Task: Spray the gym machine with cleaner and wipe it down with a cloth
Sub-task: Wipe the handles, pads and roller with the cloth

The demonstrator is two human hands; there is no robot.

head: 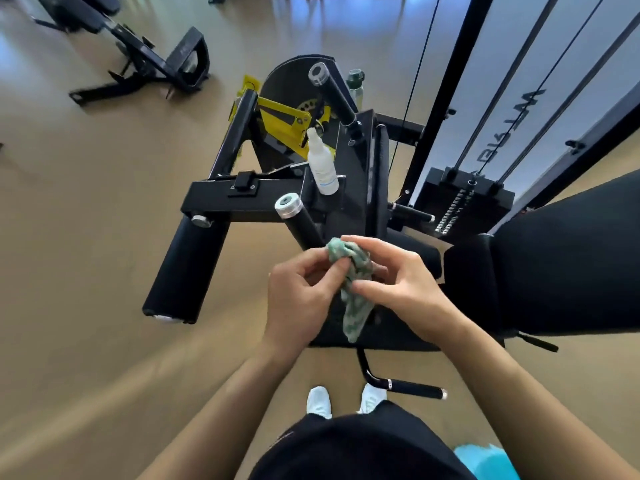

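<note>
Above the seat [464, 289] of the machine [242, 199], both hands meet on the cloth [349, 268]; the left hand [301, 292] pinches the bunched upper part between thumb and forefinger, while the right hand [398, 278] curls its fingers over the top and sets its thumb against the side; a loose tail hangs free below them. Neither hand touches the machine; the two-handed hold looks, I judge, like gathering or refolding the cloth into a pad that one palm can press with.

The bottle [322, 164] stands upright on the black frame, nozzle up, just beyond the near handle [301, 223] and held by no one; set there it is within reach and leaves both hands for the cloth. Whether the surfaces are already sprayed I cannot tell; no wetness shows.

The handle lies closest to the cloth, so wiping probably starts there or on the seat; the roller [187, 268] to the left and the stack [464, 202] to the right are well apart from the hands. The bottle's perch is narrow; a knock to the frame could tip it.
</note>
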